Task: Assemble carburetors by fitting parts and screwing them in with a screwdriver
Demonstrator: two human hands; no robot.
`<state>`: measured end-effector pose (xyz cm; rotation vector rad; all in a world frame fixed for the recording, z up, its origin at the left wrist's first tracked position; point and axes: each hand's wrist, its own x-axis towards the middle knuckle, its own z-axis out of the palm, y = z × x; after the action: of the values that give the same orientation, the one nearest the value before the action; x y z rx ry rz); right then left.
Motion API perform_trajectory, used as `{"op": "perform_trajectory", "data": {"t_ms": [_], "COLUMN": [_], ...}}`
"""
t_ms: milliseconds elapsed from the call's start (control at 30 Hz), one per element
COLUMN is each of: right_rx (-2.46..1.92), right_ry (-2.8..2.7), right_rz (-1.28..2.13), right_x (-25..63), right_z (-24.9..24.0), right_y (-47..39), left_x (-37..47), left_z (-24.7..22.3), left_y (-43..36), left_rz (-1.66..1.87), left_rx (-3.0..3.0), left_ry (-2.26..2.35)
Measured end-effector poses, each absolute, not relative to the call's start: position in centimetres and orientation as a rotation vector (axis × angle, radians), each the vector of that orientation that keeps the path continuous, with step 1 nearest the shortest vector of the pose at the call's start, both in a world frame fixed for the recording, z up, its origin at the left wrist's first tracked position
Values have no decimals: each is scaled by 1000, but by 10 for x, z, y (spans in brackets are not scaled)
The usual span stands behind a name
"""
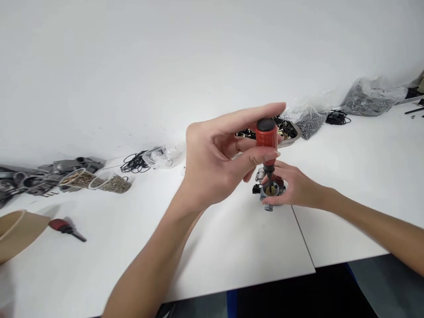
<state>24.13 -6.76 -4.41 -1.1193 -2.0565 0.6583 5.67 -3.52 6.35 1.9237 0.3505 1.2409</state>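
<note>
My left hand [225, 154] is closed round the red handle of a screwdriver [266, 138], thumb on the near side and index finger stretched over beside its black cap. The screwdriver stands upright, its shaft pointing down into the round bore of a small grey metal throttle body [266, 194]. On the table, my right hand [294, 185] grips this throttle body from the right, with fingers behind it and the thumb in front. A black fitting juts from its left side. Where exactly the screwdriver tip sits inside the bore is too small to tell.
Behind my hands stands a metal tray [293, 138] of small parts. Bags of parts [372, 97] and black cables [337, 117] lie along the wall. To the left are grey castings [36, 176], two cups of screws [114, 183], another screwdriver [66, 229] and a beige container [23, 234].
</note>
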Motion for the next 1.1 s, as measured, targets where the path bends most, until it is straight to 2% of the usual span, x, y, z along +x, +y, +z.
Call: {"op": "perform_trajectory", "data": {"t_ms": [167,400,733,967,1100], "right_rx": [-1138,-1098,-1083,-1079,-1093], "right_ry": [-2047,-2029,-2015,-2003,-2001], "right_rz": [664,636,665,672,679], "right_x": [242,239,240,239,239], "right_z": [-44,-44,-48,-49,-49], "right_y": [-70,-70,-70,-70,-69], "left_x": [53,55,44,54,52], "left_z": [64,68,71,67,68], "left_y": [-20,-22,-22,-22,-24], "left_rz": [1104,1325,1092,1267,1203], "left_rx": [1988,1975,2000,1983,1983], "left_ry": [275,376,330,277,333]}}
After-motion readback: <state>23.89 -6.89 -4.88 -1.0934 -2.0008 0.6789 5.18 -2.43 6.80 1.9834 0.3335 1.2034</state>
